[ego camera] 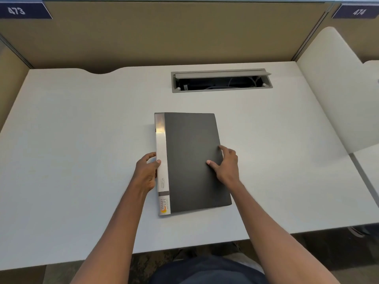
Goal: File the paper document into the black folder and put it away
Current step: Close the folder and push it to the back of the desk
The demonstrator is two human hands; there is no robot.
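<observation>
The black folder (190,144) lies closed and flat in the middle of the white desk (82,130), its white-and-silver spine strip on the left. My left hand (146,171) grips that spine edge, thumb on top and fingers curled beside it. My right hand (226,163) holds the folder's right edge, with thumb and forefinger resting on the cover. No paper document shows in this view.
An open cable tray (221,80) is sunk into the desk behind the folder. Tan partition walls (164,33) close off the back and left. A white divider panel (332,83) stands at the right. The desk's front edge runs just before my lap.
</observation>
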